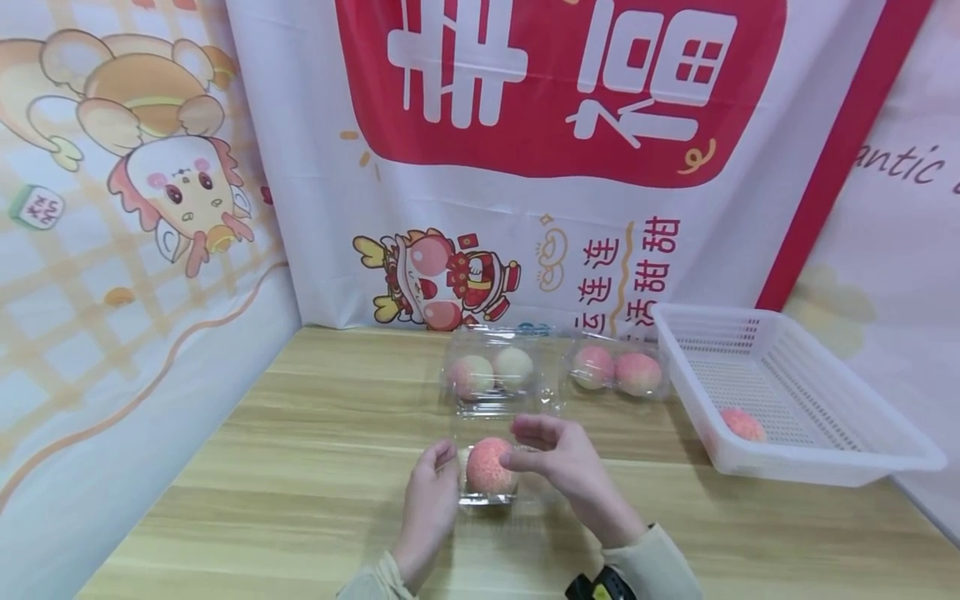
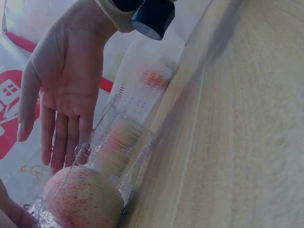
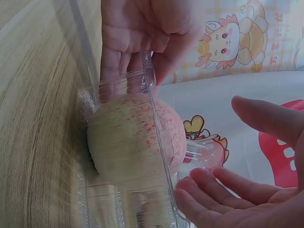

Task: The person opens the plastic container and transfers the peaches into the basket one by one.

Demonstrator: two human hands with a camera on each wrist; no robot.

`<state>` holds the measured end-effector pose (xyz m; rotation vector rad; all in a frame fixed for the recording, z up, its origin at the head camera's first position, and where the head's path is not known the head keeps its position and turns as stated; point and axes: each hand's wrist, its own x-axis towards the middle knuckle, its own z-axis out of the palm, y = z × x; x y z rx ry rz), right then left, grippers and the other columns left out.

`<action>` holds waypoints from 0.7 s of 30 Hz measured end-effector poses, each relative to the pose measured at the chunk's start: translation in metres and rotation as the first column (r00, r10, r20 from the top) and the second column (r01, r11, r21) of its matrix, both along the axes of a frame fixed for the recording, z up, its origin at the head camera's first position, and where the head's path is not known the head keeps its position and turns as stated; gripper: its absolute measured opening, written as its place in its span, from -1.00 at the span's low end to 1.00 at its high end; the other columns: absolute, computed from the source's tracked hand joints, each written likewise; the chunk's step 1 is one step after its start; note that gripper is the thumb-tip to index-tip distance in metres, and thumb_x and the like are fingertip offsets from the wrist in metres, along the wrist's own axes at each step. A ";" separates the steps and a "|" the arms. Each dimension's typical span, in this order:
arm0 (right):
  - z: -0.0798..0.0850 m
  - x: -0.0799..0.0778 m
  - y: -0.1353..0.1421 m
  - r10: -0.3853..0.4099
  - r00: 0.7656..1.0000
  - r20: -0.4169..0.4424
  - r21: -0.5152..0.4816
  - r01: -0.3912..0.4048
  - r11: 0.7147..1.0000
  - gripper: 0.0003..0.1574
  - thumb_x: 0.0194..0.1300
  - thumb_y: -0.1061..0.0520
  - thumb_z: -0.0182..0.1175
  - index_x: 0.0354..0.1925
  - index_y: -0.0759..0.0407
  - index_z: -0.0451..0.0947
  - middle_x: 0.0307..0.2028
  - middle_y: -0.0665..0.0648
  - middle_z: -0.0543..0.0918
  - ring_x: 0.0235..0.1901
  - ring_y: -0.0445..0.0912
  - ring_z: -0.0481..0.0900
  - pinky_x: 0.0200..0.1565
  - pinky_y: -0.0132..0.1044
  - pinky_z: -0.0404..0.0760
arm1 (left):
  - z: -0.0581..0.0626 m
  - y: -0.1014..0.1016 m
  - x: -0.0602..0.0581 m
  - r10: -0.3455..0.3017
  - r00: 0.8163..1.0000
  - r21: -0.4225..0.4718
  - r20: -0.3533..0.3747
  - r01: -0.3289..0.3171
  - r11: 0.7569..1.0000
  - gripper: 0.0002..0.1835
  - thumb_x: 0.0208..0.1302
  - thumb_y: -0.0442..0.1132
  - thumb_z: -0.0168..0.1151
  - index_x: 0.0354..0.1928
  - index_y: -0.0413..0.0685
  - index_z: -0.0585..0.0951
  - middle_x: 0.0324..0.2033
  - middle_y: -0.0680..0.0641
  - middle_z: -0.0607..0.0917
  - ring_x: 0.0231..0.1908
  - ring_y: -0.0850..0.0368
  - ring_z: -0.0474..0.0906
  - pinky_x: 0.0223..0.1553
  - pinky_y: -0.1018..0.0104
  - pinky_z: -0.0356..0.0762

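Note:
A clear plastic box (image 1: pixel 487 500) lies on the wooden table between the two hands. Inside its left part sits a round peach (image 1: pixel 491 465), pale yellow with pink speckles, and the box wall covers its lower side in the right wrist view. My left hand (image 1: pixel 435 492) holds the box's left end, fingers outside the wall and thumb at the rim (image 3: pixel 148 71). On the other side, my right hand (image 1: pixel 558 458) hovers over the box's right part, palm toward the peach. Its fingers are loosely extended and grip nothing, as the left wrist view (image 2: pixel 71 90) also shows.
Behind the hands stands a clear box (image 1: pixel 487 408) with two peaches, and right of it another plastic pack (image 1: pixel 652 392) with two pinker ones. A white perforated basket (image 1: pixel 825 467) at the right holds one peach (image 1: pixel 744 425). A printed banner (image 1: pixel 322 250) hangs along the table's back edge.

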<state>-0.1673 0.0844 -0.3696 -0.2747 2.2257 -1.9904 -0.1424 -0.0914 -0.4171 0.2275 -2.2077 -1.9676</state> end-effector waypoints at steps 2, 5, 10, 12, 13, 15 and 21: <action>-0.001 -0.001 -0.001 -0.001 1.000 0.001 -0.013 0.001 1.000 -0.19 0.00 0.24 0.49 0.21 0.39 0.45 0.14 0.30 0.56 0.19 0.19 0.46 0.25 0.01 0.41 | 0.001 0.000 0.000 -0.005 1.000 0.008 -0.001 0.005 1.000 -0.51 0.39 -0.41 -0.04 0.32 -0.47 0.29 0.21 -0.39 0.46 0.22 -0.32 0.37 0.22 -0.15 0.38; -0.002 -0.002 -0.002 0.003 1.000 -0.012 -0.004 -0.004 1.000 -0.18 -0.01 0.25 0.49 0.22 0.41 0.44 0.16 0.32 0.55 0.19 0.20 0.46 0.25 0.04 0.40 | 0.001 -0.001 0.001 -0.012 1.000 0.017 -0.002 0.012 1.000 -0.51 0.41 -0.39 -0.05 0.32 -0.48 0.28 0.21 -0.40 0.44 0.21 -0.32 0.37 0.20 -0.13 0.41; -0.005 -0.003 -0.004 0.008 1.000 -0.009 0.028 -0.007 1.000 -0.15 -0.03 0.27 0.50 0.22 0.43 0.43 0.17 0.34 0.53 0.21 0.25 0.42 0.26 0.06 0.38 | 0.001 -0.001 0.000 -0.015 1.000 0.023 0.000 0.015 1.000 -0.51 0.43 -0.38 -0.05 0.32 -0.49 0.27 0.22 -0.41 0.43 0.21 -0.32 0.37 0.19 -0.12 0.42; -0.006 -0.003 -0.004 0.004 1.000 -0.007 0.032 -0.004 0.999 -0.16 -0.04 0.28 0.50 0.22 0.44 0.43 0.16 0.35 0.53 0.22 0.26 0.41 0.26 0.07 0.38 | 0.001 -0.001 0.000 -0.015 1.000 0.022 -0.005 0.015 1.000 -0.51 0.42 -0.38 -0.04 0.32 -0.49 0.28 0.22 -0.41 0.44 0.21 -0.32 0.37 0.20 -0.13 0.41; -0.006 -0.003 -0.005 0.003 1.000 -0.008 0.031 -0.003 1.000 -0.16 -0.05 0.29 0.50 0.21 0.44 0.43 0.16 0.36 0.53 0.22 0.27 0.41 0.26 0.08 0.37 | 0.000 -0.001 0.000 -0.017 1.000 0.022 -0.007 0.017 1.000 -0.51 0.43 -0.38 -0.04 0.32 -0.49 0.28 0.22 -0.41 0.43 0.22 -0.33 0.37 0.20 -0.13 0.41; -0.007 -0.003 -0.005 0.005 1.000 -0.013 0.028 -0.005 1.000 -0.16 -0.05 0.31 0.49 0.21 0.46 0.42 0.16 0.38 0.53 0.22 0.28 0.41 0.26 0.10 0.37 | 0.000 -0.001 0.000 -0.019 1.000 0.022 -0.011 0.019 1.000 -0.52 0.43 -0.37 -0.04 0.32 -0.49 0.28 0.22 -0.41 0.43 0.22 -0.33 0.37 0.20 -0.13 0.41; -0.012 -0.007 -0.007 0.039 0.999 -0.012 0.032 -0.039 0.999 -0.13 -0.07 0.33 0.49 0.21 0.50 0.40 0.15 0.43 0.52 0.18 0.26 0.45 0.24 0.08 0.40 | 0.000 0.000 -0.001 -0.009 1.000 0.016 -0.018 0.009 1.000 -0.53 0.41 -0.39 -0.03 0.30 -0.50 0.30 0.20 -0.41 0.45 0.21 -0.33 0.38 0.21 -0.15 0.39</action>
